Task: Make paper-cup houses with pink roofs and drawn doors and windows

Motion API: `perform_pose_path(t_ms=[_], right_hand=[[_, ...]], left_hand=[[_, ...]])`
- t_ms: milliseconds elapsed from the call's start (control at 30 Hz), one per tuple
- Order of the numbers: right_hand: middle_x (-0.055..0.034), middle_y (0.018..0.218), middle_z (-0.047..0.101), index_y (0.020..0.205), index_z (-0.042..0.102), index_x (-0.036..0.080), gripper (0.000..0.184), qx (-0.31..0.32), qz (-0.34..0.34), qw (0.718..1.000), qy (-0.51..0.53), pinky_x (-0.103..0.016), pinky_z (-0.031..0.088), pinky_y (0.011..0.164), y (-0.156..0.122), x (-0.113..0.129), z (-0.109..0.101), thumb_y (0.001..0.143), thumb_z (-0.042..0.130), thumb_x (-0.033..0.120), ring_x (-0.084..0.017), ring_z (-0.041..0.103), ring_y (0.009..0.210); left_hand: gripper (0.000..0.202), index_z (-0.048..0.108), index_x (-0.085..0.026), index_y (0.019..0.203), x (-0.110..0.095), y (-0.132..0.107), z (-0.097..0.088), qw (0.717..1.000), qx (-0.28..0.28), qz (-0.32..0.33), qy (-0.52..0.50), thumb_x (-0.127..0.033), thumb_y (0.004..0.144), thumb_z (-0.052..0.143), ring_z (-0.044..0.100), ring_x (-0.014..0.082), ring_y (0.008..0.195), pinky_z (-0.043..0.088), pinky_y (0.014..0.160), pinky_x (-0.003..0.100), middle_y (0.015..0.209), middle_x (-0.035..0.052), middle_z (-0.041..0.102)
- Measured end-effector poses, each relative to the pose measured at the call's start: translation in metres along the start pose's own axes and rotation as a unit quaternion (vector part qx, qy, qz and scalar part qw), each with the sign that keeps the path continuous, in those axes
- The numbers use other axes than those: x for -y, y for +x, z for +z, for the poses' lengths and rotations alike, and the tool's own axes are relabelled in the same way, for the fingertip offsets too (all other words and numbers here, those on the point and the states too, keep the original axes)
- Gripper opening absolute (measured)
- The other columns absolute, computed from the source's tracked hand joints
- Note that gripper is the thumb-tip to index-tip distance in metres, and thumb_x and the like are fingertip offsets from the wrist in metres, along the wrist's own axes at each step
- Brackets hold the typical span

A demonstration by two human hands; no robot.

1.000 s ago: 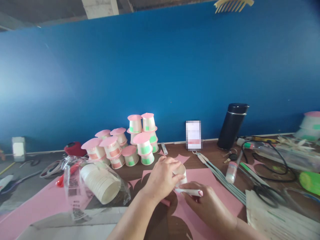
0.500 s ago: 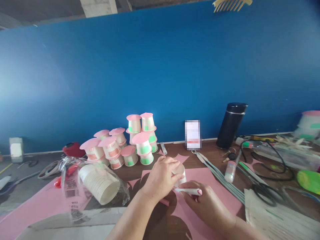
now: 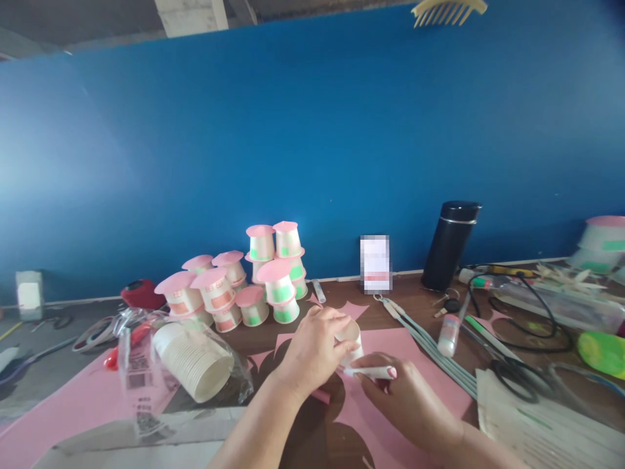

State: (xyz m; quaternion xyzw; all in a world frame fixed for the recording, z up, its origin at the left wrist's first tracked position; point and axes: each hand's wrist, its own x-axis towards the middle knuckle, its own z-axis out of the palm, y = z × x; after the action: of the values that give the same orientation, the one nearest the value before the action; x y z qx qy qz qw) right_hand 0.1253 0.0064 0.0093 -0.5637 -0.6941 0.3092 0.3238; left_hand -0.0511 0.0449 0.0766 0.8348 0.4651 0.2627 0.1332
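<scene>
A white paper cup stands on a sheet of pink paper, partly hidden behind my fingers. My left hand is closed around the cup from its left side and top. In my right hand is a slim white pen with a pinkish end, its tip pointing left at the foot of the cup. The tip itself is too small to make out. Curved cut-outs show along the paper's left edge, and a small pink strip lies below my left hand.
Several cups with pink paper tops stand stacked at the back left. A bagged stack of paper cups lies nearer. On the right are a black flask, a lanyard, a glue stick, scissors and printed paper.
The pen and my right hand have shifted very slightly to the right. My left hand stays on the cup, and the camera view has drifted a little.
</scene>
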Motion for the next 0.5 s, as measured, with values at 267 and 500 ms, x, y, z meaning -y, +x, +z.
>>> perform_pose_path(t_ms=[267,500], right_hand=[[-0.0003,0.082,0.074,0.09,0.072,0.025,0.025,-0.003,0.002,1.0,-0.011,-0.024,0.045,0.06,0.0009,-0.0009,-0.0049,0.078,0.05,0.02,-0.016,0.065,0.065],[0.0025,0.059,0.062,0.083,0.07,0.021,0.021,-0.016,0.006,0.999,-0.034,-0.022,0.037,0.049,0.0023,0.003,-0.009,0.078,0.05,0.023,-0.013,0.053,0.052]], left_hand=[[0.027,0.067,-0.029,0.107,0.0025,-0.0003,0.003,1.0,-0.001,-0.009,-0.007,-0.034,0.08,0.067,0.055,0.0228,0.104,0.047,0.083,0.034,0.113,-0.0001,0.066],[0.029,0.067,-0.028,0.109,0.0029,-0.0001,0.0024,1.0,0.0,-0.003,-0.007,-0.036,0.081,0.066,0.055,0.0231,0.104,0.046,0.086,0.035,0.113,0.0011,0.066]])
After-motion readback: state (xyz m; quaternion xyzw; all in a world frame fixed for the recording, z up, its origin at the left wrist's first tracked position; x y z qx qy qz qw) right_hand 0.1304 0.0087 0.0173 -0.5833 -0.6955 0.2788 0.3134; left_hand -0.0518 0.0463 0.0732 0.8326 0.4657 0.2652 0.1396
